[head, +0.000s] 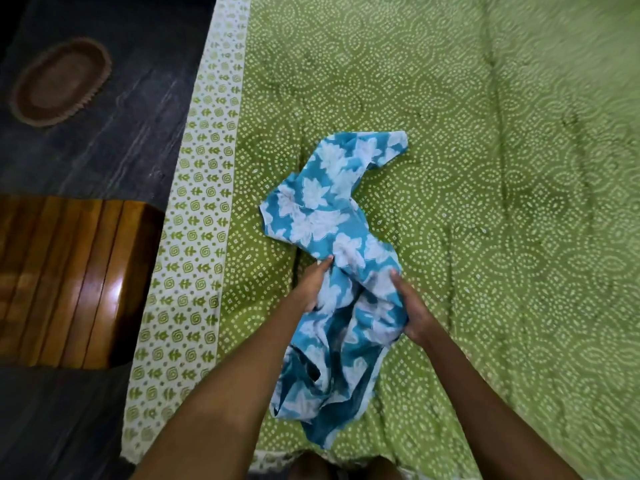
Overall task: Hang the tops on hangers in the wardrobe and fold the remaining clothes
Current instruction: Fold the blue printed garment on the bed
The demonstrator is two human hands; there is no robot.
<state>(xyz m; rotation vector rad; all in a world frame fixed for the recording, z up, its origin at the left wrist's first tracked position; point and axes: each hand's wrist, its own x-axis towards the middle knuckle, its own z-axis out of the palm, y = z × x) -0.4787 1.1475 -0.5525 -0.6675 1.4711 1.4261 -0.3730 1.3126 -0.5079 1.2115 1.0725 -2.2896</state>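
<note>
Lower centre of frame: my left hand (313, 284) and right hand (412, 311) grip the blue floral top (332, 216), bunched on the green bedsheet (485, 168). Soft, light, limp cloth; I judge the shoulders the better hold.

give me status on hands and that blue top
Left hand and right hand both gripping blue floral top. Top bunched on green bedspread. Nothing blocking.

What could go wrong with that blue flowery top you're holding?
Both hands, left and right, grip the blue floral top in a bunch at its middle, so it may keep its creases. Its lower end hangs crumpled near the edge of the green bedsheet; if the grip loosens, it could probably slide off toward the dark floor.
</note>
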